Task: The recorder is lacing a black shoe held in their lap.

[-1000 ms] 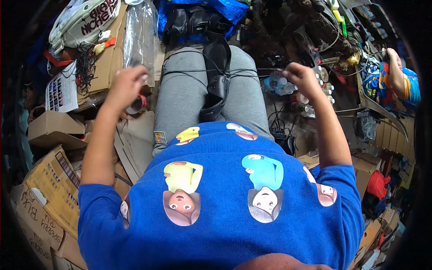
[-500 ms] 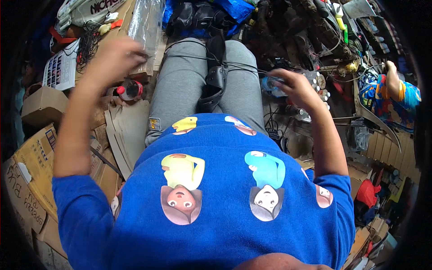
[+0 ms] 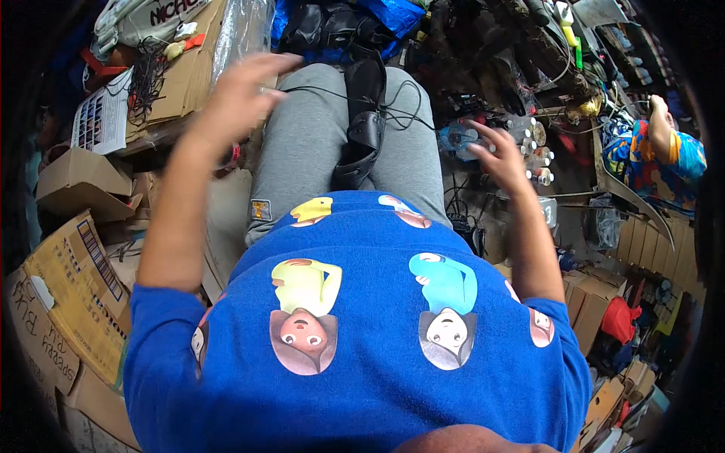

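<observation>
Over the lap in grey trousers [image 3: 302, 162], left hand [image 3: 238, 98] up in the air, blurred, fingers [image 3: 276, 64] spread wide and holding nothing. Just past its fingertips, a thin black wire [image 3: 317, 90] running across the left knee toward a black strap-like thing [image 3: 366, 124] lying between the two legs, long and dark, reaching from the far end of the lap down toward the blue shirt [image 3: 355, 340]. Right hand [image 3: 502, 158] out over the right side, fingers [image 3: 483, 132] loosely open, palm empty. Right next to that hand, a clear plastic bottle with a blue label [image 3: 457, 138] on the floor, and a bunch of small white-capped bottles [image 3: 532, 151] just beyond it. On the left side of the floor, flat brown cardboard boxes [image 3: 68, 279] and a clear plastic bag [image 3: 242, 26]. At the far right edge, another person in a bright patterned shirt [image 3: 664, 162], well apart from both hands.
</observation>
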`<state>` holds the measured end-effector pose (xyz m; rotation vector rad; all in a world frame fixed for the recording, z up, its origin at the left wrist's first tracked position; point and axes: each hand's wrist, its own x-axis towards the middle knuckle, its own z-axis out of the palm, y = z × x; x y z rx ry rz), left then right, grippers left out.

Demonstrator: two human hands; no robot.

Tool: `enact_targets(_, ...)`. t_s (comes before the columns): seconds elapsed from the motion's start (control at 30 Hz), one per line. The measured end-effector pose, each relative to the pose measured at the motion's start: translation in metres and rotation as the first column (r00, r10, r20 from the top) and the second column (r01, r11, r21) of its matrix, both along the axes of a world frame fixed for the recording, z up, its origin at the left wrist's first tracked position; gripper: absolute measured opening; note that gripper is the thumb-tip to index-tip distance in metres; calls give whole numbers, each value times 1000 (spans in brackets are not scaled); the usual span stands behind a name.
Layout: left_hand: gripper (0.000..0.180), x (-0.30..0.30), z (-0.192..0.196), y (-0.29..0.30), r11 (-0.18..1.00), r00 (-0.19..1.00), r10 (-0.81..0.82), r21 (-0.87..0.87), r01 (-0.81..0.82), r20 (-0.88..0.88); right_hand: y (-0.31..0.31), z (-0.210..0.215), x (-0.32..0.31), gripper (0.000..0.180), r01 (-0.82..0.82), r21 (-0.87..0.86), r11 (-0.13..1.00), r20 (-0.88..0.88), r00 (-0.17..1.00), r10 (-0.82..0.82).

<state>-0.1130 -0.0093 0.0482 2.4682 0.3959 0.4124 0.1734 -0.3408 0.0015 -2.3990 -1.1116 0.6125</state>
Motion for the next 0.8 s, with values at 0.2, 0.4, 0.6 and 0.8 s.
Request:
enact_targets(0.2,24,37,-19,-40,972,958,-182,-185,142,-223,75,7,-56,21,-123,235,964,-83,986,146)
enact_targets(0.4,20,-47,-17,37,886,972,158,-410,-218,-177,36,-8,-5,18,-19,103,994,178,984,1)
enact_targets(0.6,20,-67,-4,32,793,962,225,-544,-273,-154,73,14,-49,39,-61,248,967,-231,966,120)
enact_targets(0.8,17,-110,22,58,850,911,400,-331,-410,-102,99,15,-56,24,-256,171,951,-105,955,276)
